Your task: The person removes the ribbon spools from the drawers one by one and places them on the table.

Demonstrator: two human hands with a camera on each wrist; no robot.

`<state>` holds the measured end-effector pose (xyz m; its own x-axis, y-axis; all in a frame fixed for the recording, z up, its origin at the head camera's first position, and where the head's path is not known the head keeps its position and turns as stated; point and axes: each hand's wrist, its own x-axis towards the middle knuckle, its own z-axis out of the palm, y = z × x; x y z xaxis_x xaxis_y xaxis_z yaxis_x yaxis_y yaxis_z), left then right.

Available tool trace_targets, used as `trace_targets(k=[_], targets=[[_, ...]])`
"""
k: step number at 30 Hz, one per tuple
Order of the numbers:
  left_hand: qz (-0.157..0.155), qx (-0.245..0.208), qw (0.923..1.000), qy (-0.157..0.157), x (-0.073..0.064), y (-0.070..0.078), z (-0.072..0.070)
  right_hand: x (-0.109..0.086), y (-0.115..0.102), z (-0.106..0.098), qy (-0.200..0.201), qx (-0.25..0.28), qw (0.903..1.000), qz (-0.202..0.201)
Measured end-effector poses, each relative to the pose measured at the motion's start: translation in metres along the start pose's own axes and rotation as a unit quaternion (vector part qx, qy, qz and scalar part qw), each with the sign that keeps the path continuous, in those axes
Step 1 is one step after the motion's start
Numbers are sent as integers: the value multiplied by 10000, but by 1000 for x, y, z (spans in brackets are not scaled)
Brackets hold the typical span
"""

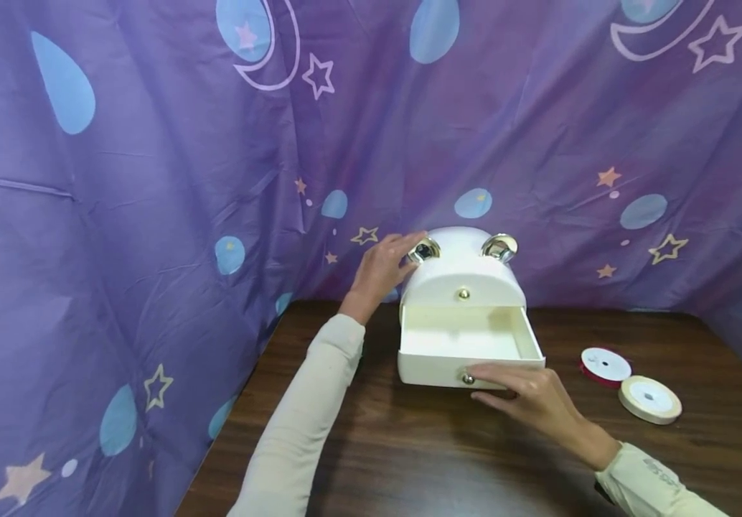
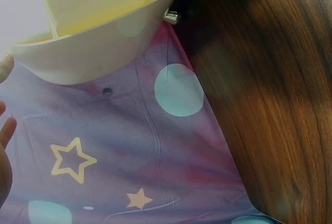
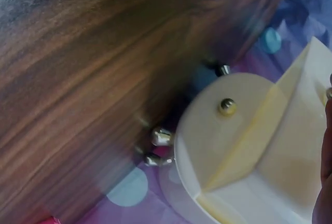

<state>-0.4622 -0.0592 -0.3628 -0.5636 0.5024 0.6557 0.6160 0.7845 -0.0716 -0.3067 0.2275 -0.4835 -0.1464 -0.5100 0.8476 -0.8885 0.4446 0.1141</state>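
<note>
A white rounded box (image 1: 464, 258) with two gold ear-like pieces stands at the back of the table. Its lower drawer (image 1: 432, 369) is pulled out, showing a bare white inside; the upper drawer (image 1: 432, 291) is closed and has a gold knob (image 1: 464, 294). My left hand (image 1: 382, 267) is at the left gold ear (image 1: 425, 250), fingers extended along it and thumb lower at the box's side. With my right hand (image 1: 529, 395) I pinch the lower drawer's knob (image 1: 468, 378), fingers along the drawer front and thumb below. In the right wrist view only part of that hand shows.
Right of the box, two ribbon spools lie flat on the dark wooden table (image 1: 410, 452): one red-edged (image 1: 606, 365), one cream (image 1: 650, 400). A purple curtain (image 1: 358, 143) with stars and moons hangs close behind the box and along the left side.
</note>
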Motion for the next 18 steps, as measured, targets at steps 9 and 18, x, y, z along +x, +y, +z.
trace_targets(k=[9, 18], targets=[[-30, -93, 9999, -37, 1, 2, -3, 3, 0, 9, 195, -176, 9996, -53], [-2, -111, 9999, -1, 0, 2, -2, 5, 2, 9, 139, -264, 9996, -19]])
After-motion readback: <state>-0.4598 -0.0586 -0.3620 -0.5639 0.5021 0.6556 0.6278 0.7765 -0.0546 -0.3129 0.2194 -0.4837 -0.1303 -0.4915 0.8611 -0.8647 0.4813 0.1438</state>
